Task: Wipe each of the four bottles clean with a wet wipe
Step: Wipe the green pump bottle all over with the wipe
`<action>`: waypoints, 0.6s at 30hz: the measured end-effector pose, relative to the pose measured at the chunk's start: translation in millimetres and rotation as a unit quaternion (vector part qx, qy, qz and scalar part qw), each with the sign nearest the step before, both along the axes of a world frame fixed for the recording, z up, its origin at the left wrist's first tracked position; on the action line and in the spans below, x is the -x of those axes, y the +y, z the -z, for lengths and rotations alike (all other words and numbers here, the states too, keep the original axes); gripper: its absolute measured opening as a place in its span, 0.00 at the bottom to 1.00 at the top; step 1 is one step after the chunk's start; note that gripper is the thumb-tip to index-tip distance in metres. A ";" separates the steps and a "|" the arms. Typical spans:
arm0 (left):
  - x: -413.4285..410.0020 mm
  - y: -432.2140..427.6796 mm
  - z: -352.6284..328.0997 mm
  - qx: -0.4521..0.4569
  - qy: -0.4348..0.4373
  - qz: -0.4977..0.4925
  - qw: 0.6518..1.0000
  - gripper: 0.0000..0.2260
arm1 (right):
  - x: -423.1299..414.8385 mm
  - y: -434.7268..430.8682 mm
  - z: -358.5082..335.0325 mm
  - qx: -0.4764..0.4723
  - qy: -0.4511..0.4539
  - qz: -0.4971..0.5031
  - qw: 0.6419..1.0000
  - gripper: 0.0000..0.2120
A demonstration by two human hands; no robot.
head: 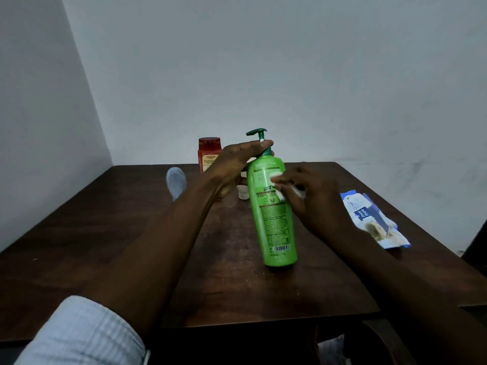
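dark table [131,233]; green bottle [274,214] between fingers [283,184]

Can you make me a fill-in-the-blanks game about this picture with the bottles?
1. The left hand holds the tall plastic pump bottle, whose colour is ____.
2. The right hand presses a white wet ____ against that bottle.
3. The blue and white pack of wipes lies on the dark wooden ____.
4. The squat jar at the back, near the wall, has a lid coloured ____.

Missing words: green; wipe; table; red
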State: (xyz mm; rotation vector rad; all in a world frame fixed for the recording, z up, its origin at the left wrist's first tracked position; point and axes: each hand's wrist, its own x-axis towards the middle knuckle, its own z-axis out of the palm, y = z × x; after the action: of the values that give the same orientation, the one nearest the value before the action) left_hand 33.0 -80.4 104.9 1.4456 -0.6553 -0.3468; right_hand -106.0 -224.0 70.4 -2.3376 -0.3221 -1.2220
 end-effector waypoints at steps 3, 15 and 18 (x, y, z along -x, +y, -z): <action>0.3 1.9 -3.5 0.002 0.000 0.003 1.000 0.12 | -17.7 0.5 -24.4 -0.013 -0.029 0.013 0.999 0.05; 0.8 -2.2 -4.1 0.030 0.011 -0.043 0.999 0.06 | -29.0 17.7 -23.8 -0.070 -0.046 0.043 0.996 0.05; 1.7 -2.8 -3.7 0.035 0.012 -0.059 0.998 0.08 | -26.2 26.3 -20.8 -0.031 -0.038 0.045 0.998 0.05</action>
State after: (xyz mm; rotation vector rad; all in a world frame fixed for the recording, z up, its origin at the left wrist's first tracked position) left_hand 31.3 -83.2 108.6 1.4045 -0.5547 -0.2470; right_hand -79.8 -197.7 91.2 -2.2788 -0.2033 -1.3459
